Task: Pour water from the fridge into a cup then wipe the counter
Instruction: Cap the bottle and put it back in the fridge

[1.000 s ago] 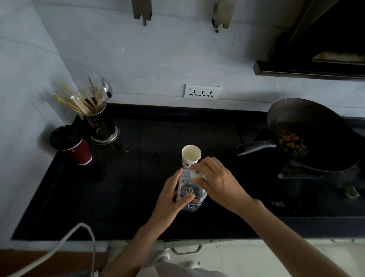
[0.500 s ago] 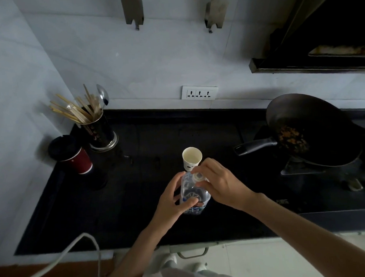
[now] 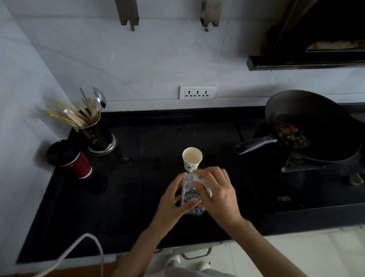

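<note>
Both forearms reach in from the near edge. The left hand [image 3: 173, 203] is curled in a grip; the right hand [image 3: 217, 194] is curled beside it, fingers bent

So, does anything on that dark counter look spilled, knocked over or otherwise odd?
No spill shows on the counter. The paper cup stands upright, and both hands hold the water bottle. The only oddity is the wok, sitting tilted on the stove with food residue inside.

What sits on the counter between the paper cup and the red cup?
Nothing: from the paper cup to the red cup, the head view shows only bare black counter.
</note>
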The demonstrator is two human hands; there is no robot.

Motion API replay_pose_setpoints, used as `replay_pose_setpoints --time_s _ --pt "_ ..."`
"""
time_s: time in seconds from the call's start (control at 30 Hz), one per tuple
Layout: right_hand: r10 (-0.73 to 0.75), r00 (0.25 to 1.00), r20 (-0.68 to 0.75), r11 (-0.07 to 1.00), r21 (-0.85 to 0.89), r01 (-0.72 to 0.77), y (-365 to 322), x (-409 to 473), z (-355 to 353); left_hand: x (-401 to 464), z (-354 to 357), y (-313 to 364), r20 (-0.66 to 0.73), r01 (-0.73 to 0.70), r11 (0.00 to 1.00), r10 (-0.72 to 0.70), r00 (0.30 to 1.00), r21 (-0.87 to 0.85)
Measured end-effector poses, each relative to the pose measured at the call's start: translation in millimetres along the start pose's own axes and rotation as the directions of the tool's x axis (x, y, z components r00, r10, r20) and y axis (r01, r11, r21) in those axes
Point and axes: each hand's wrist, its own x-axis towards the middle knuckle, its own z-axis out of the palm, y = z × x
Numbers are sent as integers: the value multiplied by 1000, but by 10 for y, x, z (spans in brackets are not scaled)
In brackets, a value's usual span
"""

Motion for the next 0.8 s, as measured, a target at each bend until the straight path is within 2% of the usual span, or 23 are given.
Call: replay_pose_setpoints --time_s 0.2,0.4,0.63,0.8 --pt "26 996 84 998 48 -30 295 -166 -188 -17 -5 -30 3 -32 999 32 999 -6" --pt "37 958 286 995 80 -63 531 -519 -14 -44 -39 -139 45 -45 993 41 998 108" --pt "129 933 336 979 104 -173 497 -532 221 -10 -69 -220 83 -70 986 57 995 150" --pt "209 919 334 955 132 -265 364 -504 199 29 -83 -208 100 -110 988 99 990 104"
